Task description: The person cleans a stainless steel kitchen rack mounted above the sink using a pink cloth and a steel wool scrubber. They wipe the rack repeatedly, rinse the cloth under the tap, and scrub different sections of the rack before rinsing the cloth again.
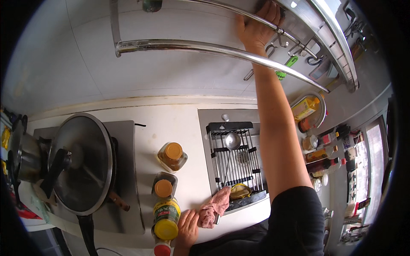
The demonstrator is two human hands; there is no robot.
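Observation:
My left hand (188, 225) lies flat on the white countertop (189, 126), beside a crumpled pink cloth (214, 208) and a yellow-lidded jar (167, 214). It holds nothing. My right arm stretches up over the sink to a metal wall rack (192, 45). Behind its rail, my right hand (261, 27) reaches up at the top of the view. Something dark shows around its fingers, but what it is and whether I grip it are unclear. A metal ladle (232, 141) lies across the drying rack (221, 160) over the sink, its handle passing under the cloth.
A lidded wok (81, 166) sits on the stove (128, 179), its handle jutting past the counter edge. A steel pot (28, 156) stands left. Two brown-lidded jars (174, 151) are mid-counter. A green brush (290, 64) hangs from the rack; bottles (320, 155) line the right side.

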